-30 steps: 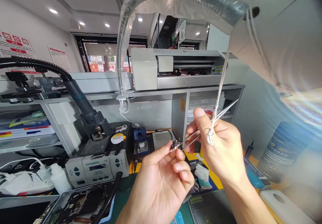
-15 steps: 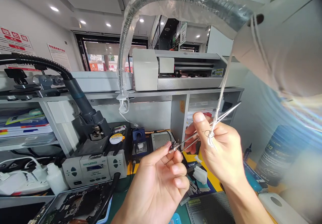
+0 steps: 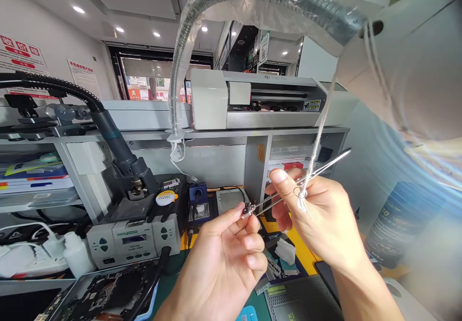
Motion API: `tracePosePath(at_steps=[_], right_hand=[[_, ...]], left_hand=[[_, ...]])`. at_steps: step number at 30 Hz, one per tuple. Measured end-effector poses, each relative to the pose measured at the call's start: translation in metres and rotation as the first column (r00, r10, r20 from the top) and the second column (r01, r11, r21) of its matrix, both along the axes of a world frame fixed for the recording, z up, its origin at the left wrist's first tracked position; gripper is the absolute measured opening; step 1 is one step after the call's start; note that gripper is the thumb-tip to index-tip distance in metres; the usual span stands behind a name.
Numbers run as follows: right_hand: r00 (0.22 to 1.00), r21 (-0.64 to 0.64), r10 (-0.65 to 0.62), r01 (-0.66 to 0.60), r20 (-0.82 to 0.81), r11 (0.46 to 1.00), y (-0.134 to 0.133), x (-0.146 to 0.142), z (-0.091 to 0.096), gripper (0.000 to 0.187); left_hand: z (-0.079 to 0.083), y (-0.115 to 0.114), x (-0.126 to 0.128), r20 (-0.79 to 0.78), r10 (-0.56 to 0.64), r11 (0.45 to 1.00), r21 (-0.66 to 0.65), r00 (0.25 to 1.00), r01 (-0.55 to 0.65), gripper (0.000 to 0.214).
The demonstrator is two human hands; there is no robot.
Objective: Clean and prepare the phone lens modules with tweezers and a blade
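Tweezers are pointing left from the grasping right hand toward a small metal part, which the left hand is pinching just left of their tips, likely needing light, steady pressure.

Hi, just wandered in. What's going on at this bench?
A person is working on a small metallic part with both bare hands. The left hand, palm up, pinches the part, while the right hand holds a pair of tweezers with the tips slightly apart and pointing at it. Whether the tips touch it is too small to tell. A white string hangs in front of the right hand.
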State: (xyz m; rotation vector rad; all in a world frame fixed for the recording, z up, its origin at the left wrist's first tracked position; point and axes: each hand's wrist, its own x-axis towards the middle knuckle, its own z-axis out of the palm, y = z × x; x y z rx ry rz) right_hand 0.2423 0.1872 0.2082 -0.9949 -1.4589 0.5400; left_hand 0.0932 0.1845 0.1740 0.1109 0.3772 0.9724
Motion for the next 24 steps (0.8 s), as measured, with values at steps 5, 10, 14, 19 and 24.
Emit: tracePosePath(at_steps=[5, 10, 14, 19, 24], right_hand=[[0.994, 0.004, -0.017, 0.017, 0.110, 1.000, -0.005, 0.001, 0.003, 0.049], [0.989, -0.062, 0.063, -0.055, 0.137, 0.997, -0.006, 0.007, -0.002, 0.049], [0.977, -0.150, 0.159, -0.137, 0.142, 0.979, -0.005, 0.014, -0.004, 0.049], [0.972, -0.164, 0.213, -0.195, 0.097, 0.967, -0.001, 0.017, -0.005, 0.047], [0.969, -0.192, 0.245, -0.232, 0.046, 0.954, 0.001, 0.015, -0.004, 0.047]], left_hand=[[-0.001, -0.001, -0.002, -0.001, -0.003, 1.000, 0.001, 1.000, 0.003, 0.016], [0.001, 0.001, -0.004, -0.007, 0.012, 1.000, -0.008, 1.000, -0.012, 0.014], [0.002, 0.001, -0.004, -0.017, 0.017, 1.000, -0.018, 1.000, -0.017, 0.014], [0.003, -0.001, -0.005, -0.004, 0.003, 1.000, -0.011, 1.000, -0.003, 0.014], [0.003, -0.003, -0.005, -0.008, -0.002, 1.000, -0.016, 1.000, 0.002, 0.017]])
